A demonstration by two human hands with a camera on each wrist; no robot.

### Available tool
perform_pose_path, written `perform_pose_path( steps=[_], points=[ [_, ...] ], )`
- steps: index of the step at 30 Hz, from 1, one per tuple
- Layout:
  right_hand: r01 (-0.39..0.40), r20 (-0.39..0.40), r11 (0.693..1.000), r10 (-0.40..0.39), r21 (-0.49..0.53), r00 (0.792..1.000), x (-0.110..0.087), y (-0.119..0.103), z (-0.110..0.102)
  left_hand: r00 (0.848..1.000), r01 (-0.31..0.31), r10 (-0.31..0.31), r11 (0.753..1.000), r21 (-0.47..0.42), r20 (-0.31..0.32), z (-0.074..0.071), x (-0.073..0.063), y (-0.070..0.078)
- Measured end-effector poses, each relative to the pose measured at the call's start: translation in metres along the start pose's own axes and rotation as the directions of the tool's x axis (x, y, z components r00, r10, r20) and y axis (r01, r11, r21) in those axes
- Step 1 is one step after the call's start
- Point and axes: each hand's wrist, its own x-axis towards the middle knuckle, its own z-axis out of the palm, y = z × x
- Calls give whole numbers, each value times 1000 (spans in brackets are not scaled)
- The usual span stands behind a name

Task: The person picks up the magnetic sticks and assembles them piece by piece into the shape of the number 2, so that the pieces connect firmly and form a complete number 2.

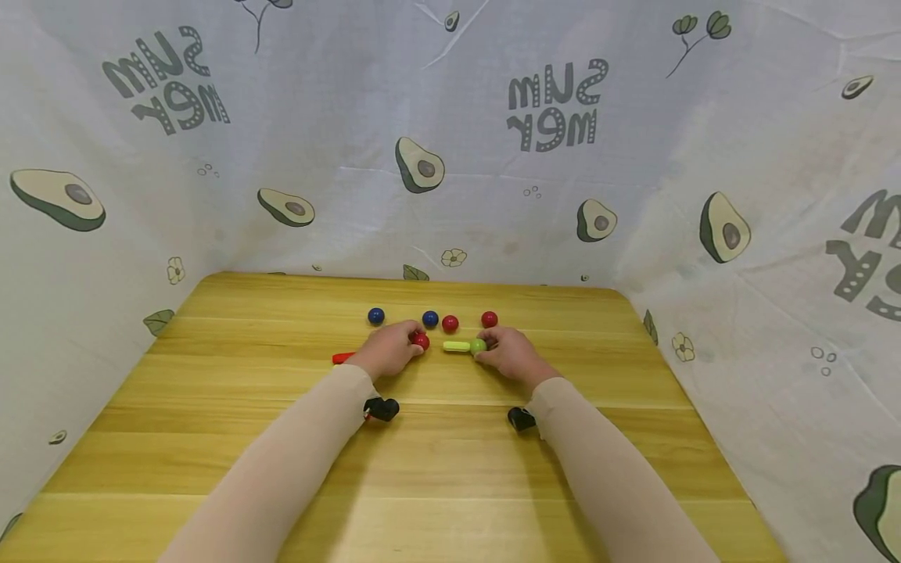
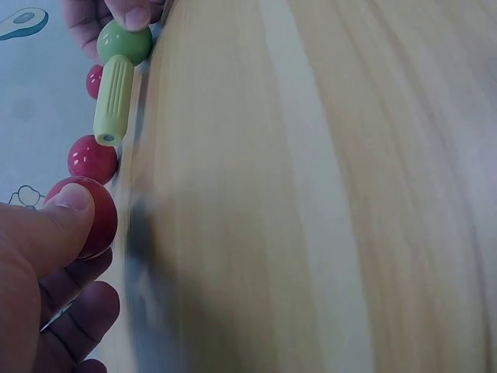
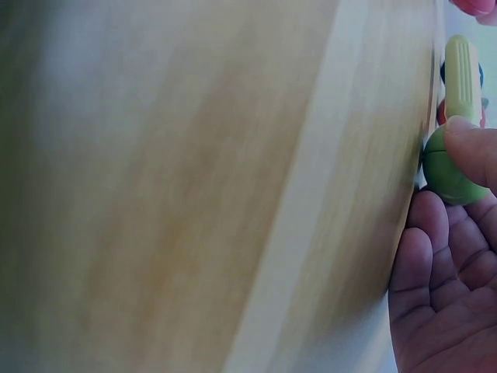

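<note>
My left hand (image 1: 385,349) pinches a red ball (image 1: 421,341) between thumb and fingers; the left wrist view shows the thumb on the near side of that ball (image 2: 101,220). Across a small gap, my right hand (image 1: 512,355) pinches a green ball (image 1: 479,346). A ribbed yellow-green stick (image 1: 456,346) sticks out from the green ball toward the left hand. The right wrist view shows the thumb over the green ball (image 3: 453,172), with the other fingers curled below. The stick's free end, with a small round hole, faces the red ball, and the two do not touch.
Behind the hands lie a blue ball (image 1: 376,316), a second blue ball (image 1: 430,318), a red ball (image 1: 450,323) and another red ball (image 1: 489,319). A red stick (image 1: 342,358) lies partly under the left hand. Printed cloth (image 1: 479,211) stands around the wooden table (image 1: 450,485).
</note>
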Motion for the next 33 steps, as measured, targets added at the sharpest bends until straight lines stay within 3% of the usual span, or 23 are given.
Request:
perform_pose_path(
  steps=[17,33],
  points=[
    [-11,2,1000,11,-2,1000,1,1,1,1000,-5,4,1000,17,28,18,10,14],
    [6,-5,1000,-6,0,1000,3,4,1,999,3,-4,1000,22,38,17,8,20]
  ],
)
